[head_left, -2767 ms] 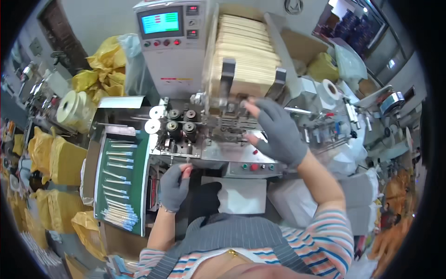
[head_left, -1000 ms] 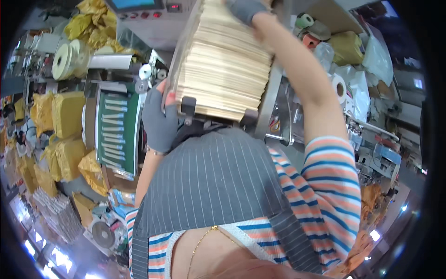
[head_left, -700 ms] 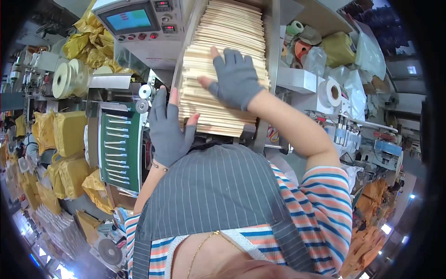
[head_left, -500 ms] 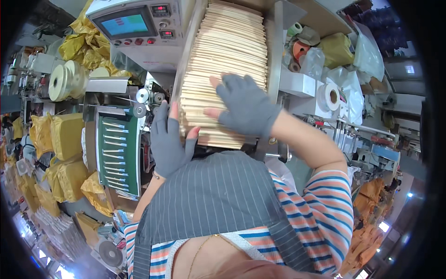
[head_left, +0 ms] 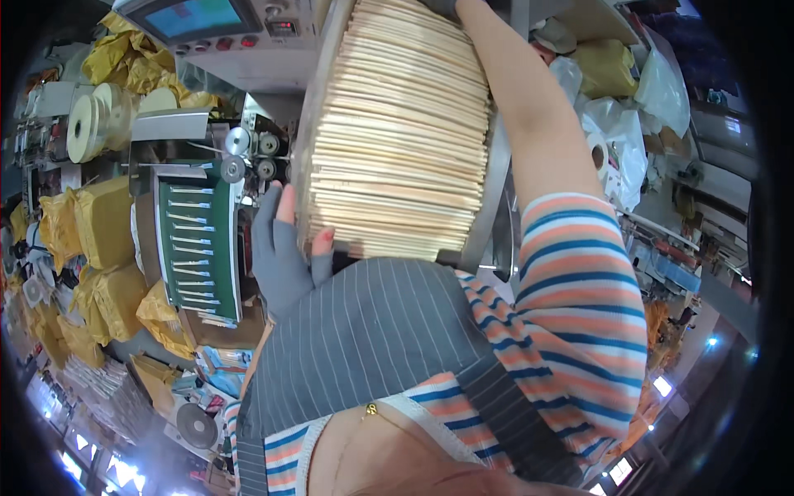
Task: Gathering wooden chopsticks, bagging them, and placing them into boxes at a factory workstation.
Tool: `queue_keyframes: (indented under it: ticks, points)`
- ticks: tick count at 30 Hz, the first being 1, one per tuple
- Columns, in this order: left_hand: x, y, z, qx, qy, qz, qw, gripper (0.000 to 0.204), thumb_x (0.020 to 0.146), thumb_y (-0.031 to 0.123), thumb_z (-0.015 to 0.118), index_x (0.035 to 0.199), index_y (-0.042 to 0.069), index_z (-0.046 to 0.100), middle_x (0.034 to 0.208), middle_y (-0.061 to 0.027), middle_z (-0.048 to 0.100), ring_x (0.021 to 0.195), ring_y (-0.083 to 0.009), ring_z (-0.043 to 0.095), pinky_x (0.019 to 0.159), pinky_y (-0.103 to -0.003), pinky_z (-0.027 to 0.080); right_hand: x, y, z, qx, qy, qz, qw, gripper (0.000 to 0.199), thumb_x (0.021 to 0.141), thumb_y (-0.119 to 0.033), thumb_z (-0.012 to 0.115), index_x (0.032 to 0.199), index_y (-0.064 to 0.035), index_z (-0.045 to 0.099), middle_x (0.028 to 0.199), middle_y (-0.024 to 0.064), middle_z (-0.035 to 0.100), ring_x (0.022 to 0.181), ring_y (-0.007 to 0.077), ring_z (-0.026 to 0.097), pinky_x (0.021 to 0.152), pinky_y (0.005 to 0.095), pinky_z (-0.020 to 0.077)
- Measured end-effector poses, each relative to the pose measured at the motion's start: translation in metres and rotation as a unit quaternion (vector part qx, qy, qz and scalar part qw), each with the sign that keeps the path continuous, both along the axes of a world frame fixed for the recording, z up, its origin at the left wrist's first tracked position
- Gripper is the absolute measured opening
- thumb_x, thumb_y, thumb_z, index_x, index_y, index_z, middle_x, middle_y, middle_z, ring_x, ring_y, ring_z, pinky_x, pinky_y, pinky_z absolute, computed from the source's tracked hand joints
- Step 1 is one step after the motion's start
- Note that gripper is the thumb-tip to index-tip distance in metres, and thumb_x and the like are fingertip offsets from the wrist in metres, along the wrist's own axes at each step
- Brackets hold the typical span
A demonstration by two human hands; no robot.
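Note:
Rows of pale thin wooden sticks (head_left: 397,140), which look like chopsticks, lie crosswise in a long metal-sided hopper (head_left: 318,91) in front of me. My left hand (head_left: 285,252), in a grey glove with bare fingertips, rests at the hopper's near left wall. Its fingers are stretched out, and it holds nothing. My right arm reaches forward along the hopper's right side. Only the gloved back part of my right hand (head_left: 445,7) shows at the top edge, by the far end of the sticks; its fingers are out of view.
At the left, a green conveyor belt (head_left: 198,248) carries several thin wrapped sticks beside metal rollers (head_left: 238,140). A control panel with a screen (head_left: 186,18) stands at the far left. Yellow wrapped bundles (head_left: 107,223) are stacked further left. Plastic bags (head_left: 616,149) lie at the right.
My right hand has left the top of the sticks and moved far forward to the upper edge of the view. The left hand stays by the hopper's left wall. The view has shifted slightly.

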State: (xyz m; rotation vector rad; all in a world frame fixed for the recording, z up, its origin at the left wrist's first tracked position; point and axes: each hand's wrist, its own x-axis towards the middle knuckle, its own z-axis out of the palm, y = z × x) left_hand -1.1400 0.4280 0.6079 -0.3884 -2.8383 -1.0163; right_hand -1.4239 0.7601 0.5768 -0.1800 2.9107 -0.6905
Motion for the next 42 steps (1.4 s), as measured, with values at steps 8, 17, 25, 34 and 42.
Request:
queue_keyframes:
  ticks: [8, 17, 25, 34, 42]
  points:
    - [-0.011, 0.008, 0.002, 0.027, 0.037, -0.032, 0.998, 0.055, 0.083, 0.022, 0.064, 0.13, 0.0, 0.046, 0.125, -0.0277, 0.048, 0.111, -0.0421, 0.051, 0.092, -0.044, 0.043, 0.02, -0.012, 0.026, 0.089, -0.197, -0.085, 0.973, 0.091, 0.084, -0.071, 0.028, 0.136, 0.002, 0.041, 0.142, 0.0219, 0.037, 0.134, 0.0321, 0.035, 0.109, 0.038, 0.0269]
    - [-0.062, 0.041, 0.046, 0.012, 0.14, -0.254, 0.957, 0.022, 0.082, 0.007, 0.061, 0.104, 0.009, 0.063, 0.095, -0.0103, 0.062, 0.087, -0.0297, 0.059, 0.075, -0.039, 0.046, 0.081, -0.002, 0.048, -0.016, -0.067, 0.034, 0.997, 0.082, 0.087, -0.068, 0.027, 0.138, -0.0052, 0.041, 0.144, 0.0176, 0.038, 0.134, 0.0298, 0.035, 0.11, 0.036, 0.0253]
    - [-0.189, 0.106, 0.003, -0.159, 0.209, -0.388, 0.883, 0.006, 0.079, 0.01, 0.058, 0.081, 0.008, 0.062, 0.087, -0.0061, 0.063, 0.084, -0.0272, 0.062, 0.074, -0.039, 0.05, 0.072, 0.009, 0.034, -0.063, -0.014, 0.075, 0.995, 0.081, 0.087, -0.068, 0.027, 0.136, -0.0063, 0.045, 0.143, 0.0163, 0.04, 0.133, 0.0301, 0.037, 0.11, 0.0373, 0.0257]
    - [-0.201, 0.117, 0.024, -0.279, 0.108, -0.424, 0.855, 0.008, 0.083, 0.018, 0.058, 0.084, 0.01, 0.06, 0.085, -0.006, 0.062, 0.079, -0.0278, 0.063, 0.066, -0.04, 0.051, 0.04, -0.006, 0.037, 0.029, -0.199, -0.08, 0.976, 0.083, 0.084, -0.071, 0.031, 0.137, -0.0085, 0.045, 0.144, 0.0156, 0.039, 0.133, 0.0317, 0.036, 0.11, 0.042, 0.025]
    - [-0.189, 0.082, 0.04, 0.015, -0.065, -0.35, 0.934, 0.01, 0.088, 0.007, 0.054, 0.097, 0.005, 0.059, 0.076, -0.0068, 0.06, 0.074, -0.0172, 0.062, 0.066, -0.031, 0.049, 0.021, 0.004, 0.014, 0.034, -0.177, -0.037, 0.983, 0.086, 0.082, -0.073, 0.031, 0.137, -0.0071, 0.044, 0.145, 0.0151, 0.037, 0.135, 0.0311, 0.033, 0.111, 0.041, 0.0243]
